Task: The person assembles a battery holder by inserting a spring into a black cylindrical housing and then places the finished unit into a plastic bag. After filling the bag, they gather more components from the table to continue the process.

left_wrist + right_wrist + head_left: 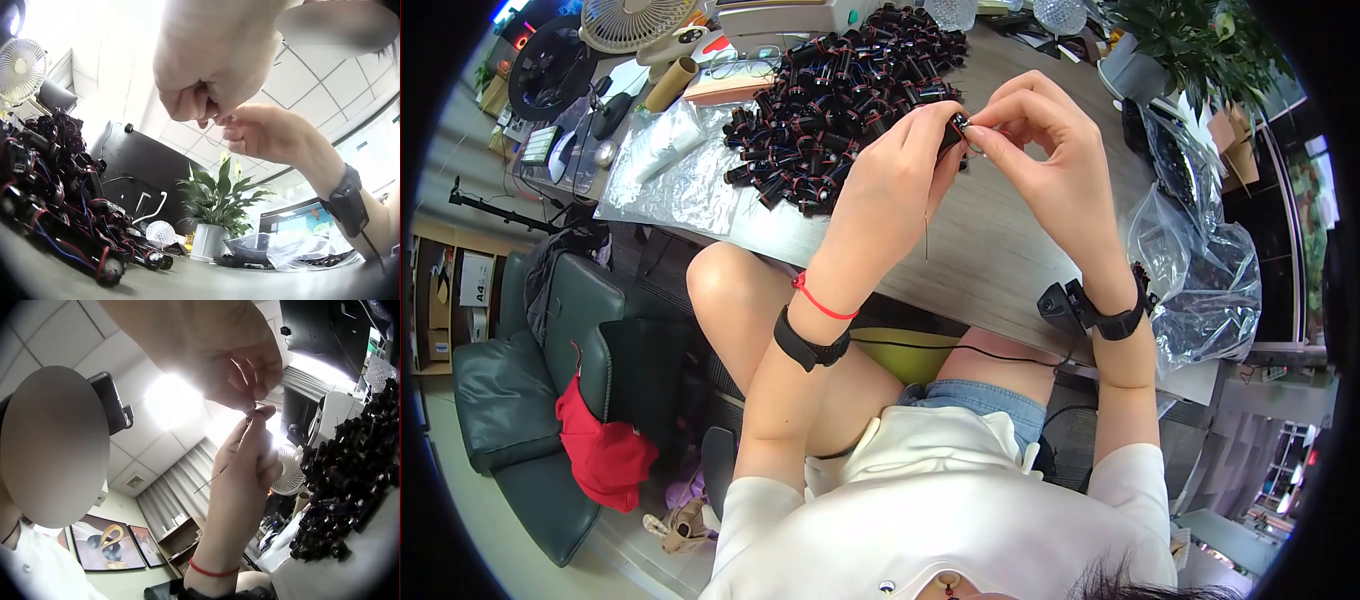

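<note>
In the head view the left hand (892, 190) grips a small black piece (957, 124) between thumb and fingers, over the table. Thumb and forefinger of the right hand (1045, 150) pinch something tiny at the end of that piece. A thin wire (926, 238) hangs below the left hand. Both hands' fingertips meet in the left wrist view, where the left hand (215, 56) is above the right hand (269, 134). A large pile of black cylinders (830, 110) with red and blue wires lies beside the left hand.
Clear plastic bags lie at the table's left (670, 160) and right (1200, 290). Along the back stand a fan (635, 22), a cardboard tube (670, 84) and a potted plant (1190, 50). A dark green armchair (565, 330) is at the left.
</note>
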Demonstrator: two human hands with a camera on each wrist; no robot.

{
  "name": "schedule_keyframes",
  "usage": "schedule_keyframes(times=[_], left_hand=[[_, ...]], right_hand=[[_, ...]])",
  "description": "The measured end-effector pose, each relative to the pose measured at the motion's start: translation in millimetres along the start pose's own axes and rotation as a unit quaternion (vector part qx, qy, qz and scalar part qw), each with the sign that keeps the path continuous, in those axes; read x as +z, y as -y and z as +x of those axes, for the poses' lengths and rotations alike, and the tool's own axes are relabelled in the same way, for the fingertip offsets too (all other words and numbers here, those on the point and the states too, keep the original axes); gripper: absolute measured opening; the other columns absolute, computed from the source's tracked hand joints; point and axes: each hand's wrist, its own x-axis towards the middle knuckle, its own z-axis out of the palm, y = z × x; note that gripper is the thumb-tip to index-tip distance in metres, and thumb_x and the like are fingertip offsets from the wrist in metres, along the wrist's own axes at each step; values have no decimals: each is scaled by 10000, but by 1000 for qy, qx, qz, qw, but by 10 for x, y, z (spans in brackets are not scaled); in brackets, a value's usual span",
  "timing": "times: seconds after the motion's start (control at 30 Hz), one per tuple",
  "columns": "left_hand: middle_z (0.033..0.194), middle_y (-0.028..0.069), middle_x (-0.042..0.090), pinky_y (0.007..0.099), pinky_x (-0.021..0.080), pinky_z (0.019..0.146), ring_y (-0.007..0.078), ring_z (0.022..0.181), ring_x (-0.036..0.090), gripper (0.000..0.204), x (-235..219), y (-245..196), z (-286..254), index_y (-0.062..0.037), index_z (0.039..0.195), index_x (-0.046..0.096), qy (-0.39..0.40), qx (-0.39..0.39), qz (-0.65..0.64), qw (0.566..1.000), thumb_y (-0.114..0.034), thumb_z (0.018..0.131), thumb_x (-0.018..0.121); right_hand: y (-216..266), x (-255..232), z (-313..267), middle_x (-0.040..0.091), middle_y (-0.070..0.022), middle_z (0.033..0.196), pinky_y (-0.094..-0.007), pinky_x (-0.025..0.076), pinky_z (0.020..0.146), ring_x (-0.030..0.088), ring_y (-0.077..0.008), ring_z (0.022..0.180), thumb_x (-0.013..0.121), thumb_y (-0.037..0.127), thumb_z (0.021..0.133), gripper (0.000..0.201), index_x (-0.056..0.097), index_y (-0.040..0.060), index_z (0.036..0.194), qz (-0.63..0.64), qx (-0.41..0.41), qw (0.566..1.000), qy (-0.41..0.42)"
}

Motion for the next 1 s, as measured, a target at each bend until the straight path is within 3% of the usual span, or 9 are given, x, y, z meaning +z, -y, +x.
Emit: schedule_keyframes(times=[0.13,0.43,0.67,0.77,0.9,1.0], left_hand=[[984,202,602,402,515,705,381,853,614,285,96,-2,5,53,1129,517,-51,26,-10,998,45,862,617],[950,210,580,410,495,715,394,816,589,294,153,-16,6,59,1145,491,-72,44,-6,996,69,868,590],[863,189,561,387,456,661,353,738,558,204,102,-52,-13,43,1123,464,-11,-59,-110,992,-18,943,538],[824,172,549,362,434,630,316,705,538,189,62,-62,12,38,1118,458,28,-102,-177,979,-68,970,512],[769,149,531,341,411,598,271,658,506,193,59,-30,3,36,1111,458,52,-124,-244,960,-114,992,483],[740,139,522,339,406,588,260,633,493,196,44,-40,0,37,1104,460,60,-135,-264,953,-124,994,476]], right_hand=[[25,-26,12,564,-25,928,-193,445,661,562,-63,764,693,-22,834,55,667,-26,883,16,-19,1000,-2],[54,-35,-1,570,-28,912,-199,461,675,568,-73,775,700,-27,828,56,688,-29,883,10,-35,999,-8],[-34,-27,42,587,-27,932,-206,466,669,575,-78,784,703,-30,827,55,694,-21,880,71,-41,997,2],[-106,-70,94,599,-30,950,-209,470,675,583,-83,797,704,-32,825,52,691,-19,874,199,92,974,51],[-162,-191,145,605,-26,946,-210,470,681,589,-81,813,701,-30,828,41,684,-24,865,233,79,963,105],[-152,-156,128,604,-25,932,-215,474,689,588,-84,814,694,-33,829,35,682,-30,862,194,30,977,88]])
